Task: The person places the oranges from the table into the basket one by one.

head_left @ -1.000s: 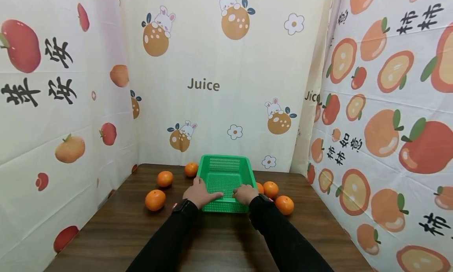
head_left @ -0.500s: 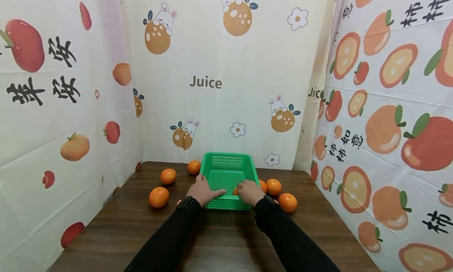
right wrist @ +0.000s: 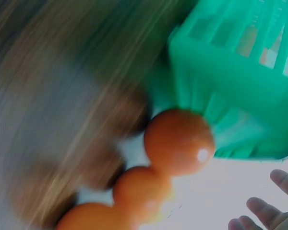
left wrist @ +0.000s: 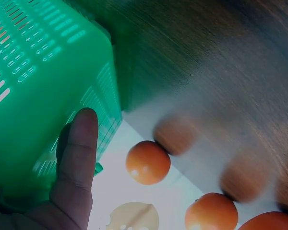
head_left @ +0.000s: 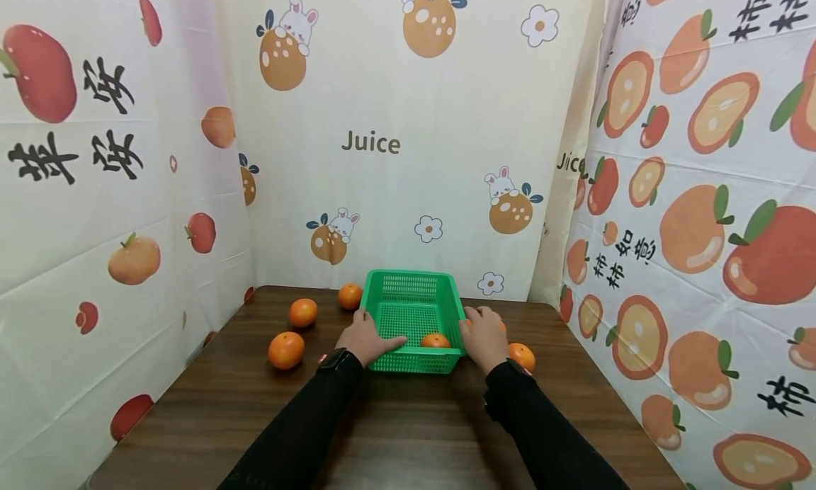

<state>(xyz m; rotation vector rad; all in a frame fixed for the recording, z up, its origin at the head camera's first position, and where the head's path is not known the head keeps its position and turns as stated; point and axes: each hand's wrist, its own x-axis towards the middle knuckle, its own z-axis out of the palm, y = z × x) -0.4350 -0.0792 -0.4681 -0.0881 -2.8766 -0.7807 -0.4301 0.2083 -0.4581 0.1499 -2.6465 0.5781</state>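
A green plastic basket (head_left: 414, 302) stands on the table with one mandarin (head_left: 435, 340) inside, near its front wall. My left hand (head_left: 366, 340) holds the basket's left front corner, thumb over the rim. In the left wrist view, one straight finger (left wrist: 79, 153) lies along the basket's side. My right hand (head_left: 482, 336) is just outside the basket's right wall, above the mandarins there, and partly hides them. Its fingers (right wrist: 264, 213) are spread and apart from the fruit in the right wrist view. The nearest mandarin (right wrist: 179, 142) there sits beside the basket wall.
Left of the basket lie three more mandarins (head_left: 286, 350) in a slanting row. Another mandarin (head_left: 521, 357) shows beside my right wrist. Fruit-printed cloths (head_left: 408, 185) enclose the brown wooden table (head_left: 408, 426) at the back and both sides.
My right hand has let go of a mandarin inside the basket and moved right, over the wall to the fruit outside. The left hand has stayed on the basket.
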